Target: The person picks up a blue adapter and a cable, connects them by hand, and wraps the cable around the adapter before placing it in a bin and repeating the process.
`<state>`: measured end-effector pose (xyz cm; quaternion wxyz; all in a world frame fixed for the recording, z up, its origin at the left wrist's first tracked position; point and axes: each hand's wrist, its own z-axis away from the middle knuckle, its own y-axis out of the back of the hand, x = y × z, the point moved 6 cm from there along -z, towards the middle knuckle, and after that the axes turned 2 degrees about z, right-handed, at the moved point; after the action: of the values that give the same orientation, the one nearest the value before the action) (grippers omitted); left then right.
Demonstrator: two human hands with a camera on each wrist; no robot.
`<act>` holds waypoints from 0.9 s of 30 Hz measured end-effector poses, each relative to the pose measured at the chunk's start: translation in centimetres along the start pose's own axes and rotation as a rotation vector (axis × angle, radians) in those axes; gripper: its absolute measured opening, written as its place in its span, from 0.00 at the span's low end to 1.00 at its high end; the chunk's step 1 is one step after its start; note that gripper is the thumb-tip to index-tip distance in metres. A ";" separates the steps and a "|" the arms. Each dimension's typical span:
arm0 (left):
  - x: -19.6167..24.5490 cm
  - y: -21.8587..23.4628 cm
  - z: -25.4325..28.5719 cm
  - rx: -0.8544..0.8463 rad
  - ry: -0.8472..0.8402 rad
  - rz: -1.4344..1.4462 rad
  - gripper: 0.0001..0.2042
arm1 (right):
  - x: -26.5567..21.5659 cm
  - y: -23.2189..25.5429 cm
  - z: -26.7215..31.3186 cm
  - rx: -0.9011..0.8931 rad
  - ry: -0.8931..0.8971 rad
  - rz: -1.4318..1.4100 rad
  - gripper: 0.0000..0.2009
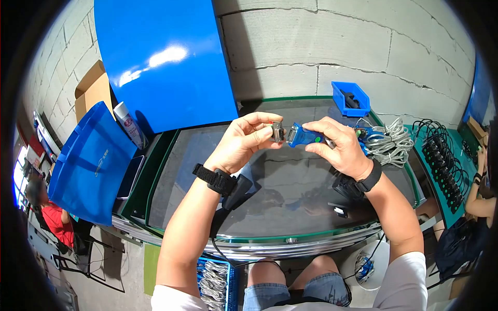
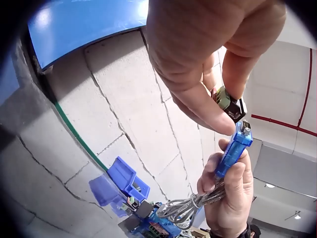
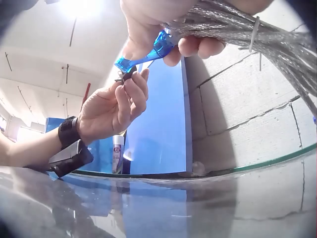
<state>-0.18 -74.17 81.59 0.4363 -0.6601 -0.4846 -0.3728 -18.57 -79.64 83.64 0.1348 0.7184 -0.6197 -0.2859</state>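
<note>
In the head view my left hand (image 1: 239, 141) pinches a small connector block (image 1: 278, 132) between thumb and fingers. The left wrist view shows this block (image 2: 231, 106) as black and green. Facing it, my right hand (image 1: 343, 147) grips a translucent blue serial plug (image 1: 305, 136) with a metal end and a green spot. A narrow gap separates the plug's end from the block in the head view. From the plug runs a tied bundle of grey cable (image 3: 257, 37), passing under the right palm. Both hands are raised above the dark tabletop (image 1: 270, 197).
At the right lie coiled grey cables (image 1: 391, 142) and a blue bin (image 1: 358, 106). A blue bag (image 1: 93, 166) and spray can (image 1: 129, 124) stand left. Below are a crate of cables (image 1: 212, 282) and white bucket (image 1: 378, 272). Another person's arm (image 1: 477, 192) is far right.
</note>
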 end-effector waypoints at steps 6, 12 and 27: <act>0.4 -0.5 0.1 0.040 -0.026 -0.076 0.14 | -0.2 -0.1 -0.1 0.000 0.026 -0.007 0.17; 0.9 -0.5 0.2 0.078 -0.073 -0.206 0.13 | -0.4 0.0 -0.2 -0.034 -0.002 0.036 0.17; 0.7 -0.5 0.2 0.109 -0.090 -0.341 0.13 | 0.2 -0.2 0.0 -0.096 -0.072 0.076 0.16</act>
<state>-0.41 -73.68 82.28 0.3798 -0.5598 -0.6282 -0.3844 -18.37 -79.77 83.50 0.1576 0.6764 -0.6365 -0.3354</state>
